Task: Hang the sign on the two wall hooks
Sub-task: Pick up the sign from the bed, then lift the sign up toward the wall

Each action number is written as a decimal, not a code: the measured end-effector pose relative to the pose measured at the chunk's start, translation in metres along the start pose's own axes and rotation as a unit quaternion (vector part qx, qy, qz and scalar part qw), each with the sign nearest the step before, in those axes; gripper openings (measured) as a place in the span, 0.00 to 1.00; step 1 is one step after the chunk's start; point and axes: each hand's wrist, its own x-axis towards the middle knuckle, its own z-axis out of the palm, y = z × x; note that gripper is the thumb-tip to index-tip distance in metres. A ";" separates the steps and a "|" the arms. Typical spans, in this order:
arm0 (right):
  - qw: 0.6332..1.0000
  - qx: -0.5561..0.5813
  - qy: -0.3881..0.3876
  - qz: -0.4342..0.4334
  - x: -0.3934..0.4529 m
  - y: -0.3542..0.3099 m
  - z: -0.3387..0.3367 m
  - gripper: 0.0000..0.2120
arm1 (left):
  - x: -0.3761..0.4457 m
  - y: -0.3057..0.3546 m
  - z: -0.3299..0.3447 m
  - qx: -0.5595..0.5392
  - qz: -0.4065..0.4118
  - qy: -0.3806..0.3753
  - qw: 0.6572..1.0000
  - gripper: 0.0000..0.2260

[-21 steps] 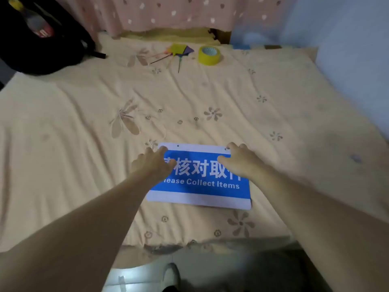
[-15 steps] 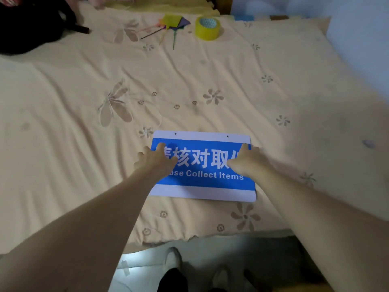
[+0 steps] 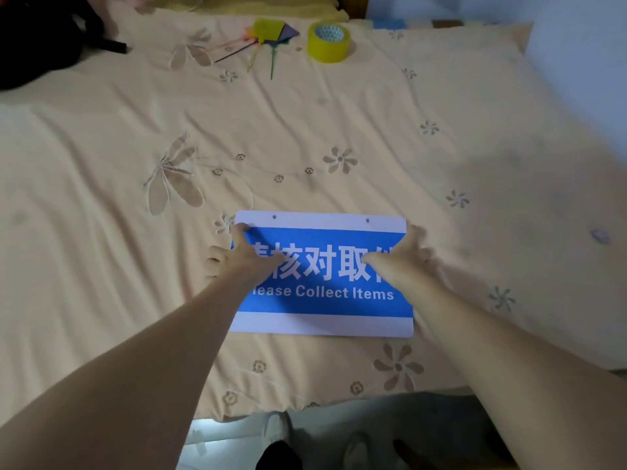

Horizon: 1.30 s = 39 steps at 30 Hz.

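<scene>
The sign [image 3: 322, 300] is a blue and white board with white lettering and two small holes along its top edge. It lies flat on the beige flowered bedsheet [image 3: 305, 130], near the bed's front edge. My left hand [image 3: 244, 259] rests on its left edge, fingers spread, some on the sign and some on the sheet beside it. My right hand [image 3: 403, 259] lies over the right edge, thumb on the blue face and fingers curling past the side. No wall hooks are in view.
A yellow tape roll [image 3: 328, 42] and a bunch of coloured plastic tags with thin stems [image 3: 268, 35] lie at the far side of the bed. A black bag [image 3: 40, 39] sits far left. A pale wall [image 3: 593, 62] stands at right. My feet [image 3: 356, 446] show below the bed edge.
Both hands came down onto the sign's face, then slid apart to its left and right edges. The view tipped downward. The sign stays flat on the bed.
</scene>
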 end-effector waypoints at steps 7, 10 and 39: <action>0.991 0.104 0.032 -0.071 -0.025 -0.031 -0.022 0.41 | -0.019 0.023 -0.032 -0.103 0.061 0.041 0.992 0.34; 0.985 0.089 0.100 -0.111 -0.042 -0.055 -0.049 0.39 | -0.038 0.043 -0.063 -0.144 0.092 0.067 0.983 0.34; 0.791 0.176 0.455 -0.369 -0.292 -0.183 -0.341 0.37 | -0.309 0.200 -0.338 -0.300 0.457 0.268 0.793 0.40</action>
